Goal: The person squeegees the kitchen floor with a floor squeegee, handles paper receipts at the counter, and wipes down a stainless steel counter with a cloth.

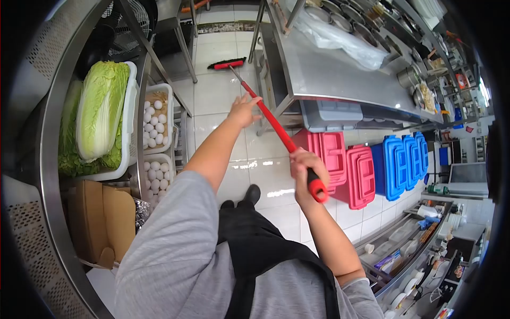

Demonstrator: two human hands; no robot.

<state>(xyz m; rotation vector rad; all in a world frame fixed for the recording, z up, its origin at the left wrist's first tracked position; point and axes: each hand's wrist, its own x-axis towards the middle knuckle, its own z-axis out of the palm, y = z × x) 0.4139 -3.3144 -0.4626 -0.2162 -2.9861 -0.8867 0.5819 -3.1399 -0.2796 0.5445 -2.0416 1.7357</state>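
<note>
**Broom at full reach over shiny tiles**

Nearest us, our right grip point(308, 173) is wrapped around the black end of the broom point(275, 124). Farther along the red pole, our left grip point(244, 110) is spread, its fingers up against the pole; how firmly they touch it we cannot tell. The broom slants away from us over the walkway, its black-and-red head point(228, 64) near the far end, just beside a desk leg point(257, 29).

With the left grip so loose, we judge that the head could twist if it snags, since the right grip alone looks firm. A sideways sweep might knock it into that leg. The tiled floor point(212, 95) gleams in patches and may be wet, so our dark shoes point(252, 195) could slip.

On our left, shelving carries a leafy cabbage point(101, 111) in a white tub and white eggs point(155, 127) in others; a stray elbow could crack some. On our right, pink bins point(361, 181) and blue bins point(393, 165) line the edge of a steel desk point(329, 74), where pans sit beside crumpled plastic point(345, 45). Beyond the head, a dark strip point(215, 26) crosses the floor.
</note>
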